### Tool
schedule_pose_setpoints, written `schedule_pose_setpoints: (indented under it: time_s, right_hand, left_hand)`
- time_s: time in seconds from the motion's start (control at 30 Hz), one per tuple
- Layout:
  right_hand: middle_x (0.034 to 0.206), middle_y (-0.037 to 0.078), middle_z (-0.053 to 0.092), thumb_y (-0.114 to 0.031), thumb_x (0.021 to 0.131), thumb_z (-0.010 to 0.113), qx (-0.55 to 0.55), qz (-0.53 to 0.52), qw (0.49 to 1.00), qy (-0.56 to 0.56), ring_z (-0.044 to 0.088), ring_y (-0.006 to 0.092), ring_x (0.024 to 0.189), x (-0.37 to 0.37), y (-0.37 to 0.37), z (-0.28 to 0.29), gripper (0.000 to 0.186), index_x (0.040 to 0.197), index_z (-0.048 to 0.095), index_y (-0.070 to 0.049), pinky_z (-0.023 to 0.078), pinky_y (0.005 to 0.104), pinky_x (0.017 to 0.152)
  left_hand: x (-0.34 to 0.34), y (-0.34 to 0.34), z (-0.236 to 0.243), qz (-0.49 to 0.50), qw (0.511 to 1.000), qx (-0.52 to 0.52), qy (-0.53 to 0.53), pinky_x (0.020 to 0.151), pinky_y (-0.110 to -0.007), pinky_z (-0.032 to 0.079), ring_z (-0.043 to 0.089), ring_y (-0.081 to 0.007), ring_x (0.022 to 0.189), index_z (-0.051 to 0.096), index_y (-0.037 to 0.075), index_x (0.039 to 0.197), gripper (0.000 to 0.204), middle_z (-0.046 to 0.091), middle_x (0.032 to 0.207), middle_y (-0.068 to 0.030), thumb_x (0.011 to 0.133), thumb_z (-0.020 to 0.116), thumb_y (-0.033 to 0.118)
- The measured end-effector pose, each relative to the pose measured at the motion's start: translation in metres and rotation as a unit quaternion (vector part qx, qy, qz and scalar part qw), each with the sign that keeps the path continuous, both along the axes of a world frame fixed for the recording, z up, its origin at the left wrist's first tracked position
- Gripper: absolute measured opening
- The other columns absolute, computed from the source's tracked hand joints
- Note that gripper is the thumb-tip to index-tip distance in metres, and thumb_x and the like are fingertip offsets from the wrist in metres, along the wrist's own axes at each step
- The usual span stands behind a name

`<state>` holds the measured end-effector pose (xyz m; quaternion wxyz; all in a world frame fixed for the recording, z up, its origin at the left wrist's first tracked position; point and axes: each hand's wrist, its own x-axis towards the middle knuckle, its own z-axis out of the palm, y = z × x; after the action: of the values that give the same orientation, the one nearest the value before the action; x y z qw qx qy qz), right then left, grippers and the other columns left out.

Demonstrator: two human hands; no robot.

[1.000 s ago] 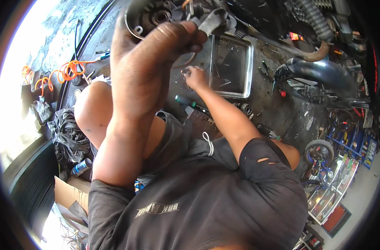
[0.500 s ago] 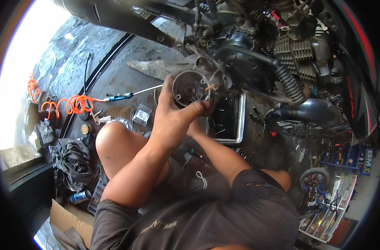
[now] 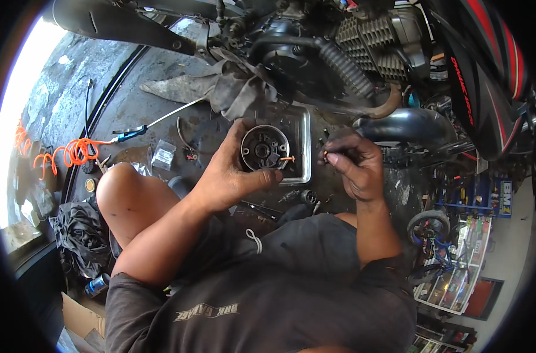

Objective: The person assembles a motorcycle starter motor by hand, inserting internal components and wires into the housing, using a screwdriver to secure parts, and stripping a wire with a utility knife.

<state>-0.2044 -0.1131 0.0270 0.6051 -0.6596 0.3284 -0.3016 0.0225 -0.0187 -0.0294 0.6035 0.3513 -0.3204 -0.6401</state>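
grey metal forms the round housing held in the left hand, its open face turned up toward my camera, and from where i watch it overlaps the left part of the metal tray. the left fingers are clamped around its outer wall, the thumb lying along the near rim. on the right, i see thumb and fingertips of the right hand pinched together on a small piece with an orange tint, too tiny for me to identify.

i would expect the housing to be rigid and fairly dense for its size, perhaps slick if oil coats it. the outer wall looks the best place to grip, leaving the copper-coloured pin, which points toward the right, untouched; that pin i would treat as easily bent. the small piece probably weighs little and could slip away, so a fingertip pinch suits it.

for edges, i note the tray's raised rim just beside the housing, the grey rag beyond it, and the curved pipe past the right hand. between the two hands there is open room, with the dark floor below; the left knee limits movement leftward.
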Motion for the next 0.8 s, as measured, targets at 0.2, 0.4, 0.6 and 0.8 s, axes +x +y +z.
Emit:
schedule_pose_setpoints:
  time_s: [0.2, 0.4, 0.6, 0.8]
  right_hand:
    - [0.090, 0.010, 0.062, 0.011, 0.080, 0.069, -0.038, -0.005, 0.997, -0.067, 0.065, 0.0168, 0.079, -0.002, 0.022, 0.011, 0.014, 0.092, 0.066, 0.003, 0.055, 0.0290, 0.072]
    - [0.086, 0.007, 0.064, 0.006, 0.075, 0.078, -0.139, -0.014, 0.990, -0.036, 0.064, 0.0132, 0.079, -0.011, 0.023, -0.012, 0.016, 0.086, 0.067, 0.001, 0.054, 0.0253, 0.069]
    - [0.083, 0.006, 0.066, 0.002, 0.072, 0.081, -0.185, 0.000, 0.982, -0.044, 0.063, 0.0122, 0.075, -0.015, 0.028, -0.017, 0.018, 0.084, 0.068, -0.002, 0.052, 0.0245, 0.065]
    - [0.081, 0.005, 0.066, 0.002, 0.071, 0.081, -0.206, 0.054, 0.977, 0.007, 0.065, 0.0126, 0.074, -0.021, 0.025, -0.004, 0.020, 0.086, 0.070, -0.003, 0.051, 0.0240, 0.065]
  left_hand:
    - [-0.024, 0.004, 0.010, -0.035, 0.999, 0.021, -0.029, 0.091, -0.029, 0.047, 0.056, -0.0123, 0.104, 0.041, 0.001, 0.126, 0.066, 0.058, 0.112, -0.0075, 0.071, 0.079, 0.003]
    - [-0.049, 0.003, 0.007, 0.098, 0.995, 0.000, 0.002, 0.094, -0.031, 0.048, 0.059, -0.0149, 0.104, 0.041, 0.002, 0.123, 0.072, 0.059, 0.110, -0.0074, 0.067, 0.086, 0.005]
    - [-0.062, 0.001, 0.002, 0.104, 0.994, -0.011, 0.041, 0.095, -0.030, 0.048, 0.057, -0.0140, 0.107, 0.041, 0.002, 0.124, 0.073, 0.058, 0.110, -0.0070, 0.066, 0.086, 0.003]
    - [-0.056, 0.000, 0.007, 0.052, 0.998, -0.009, 0.035, 0.095, -0.030, 0.047, 0.056, -0.0138, 0.106, 0.042, 0.002, 0.124, 0.074, 0.058, 0.111, -0.0060, 0.063, 0.084, -0.002]
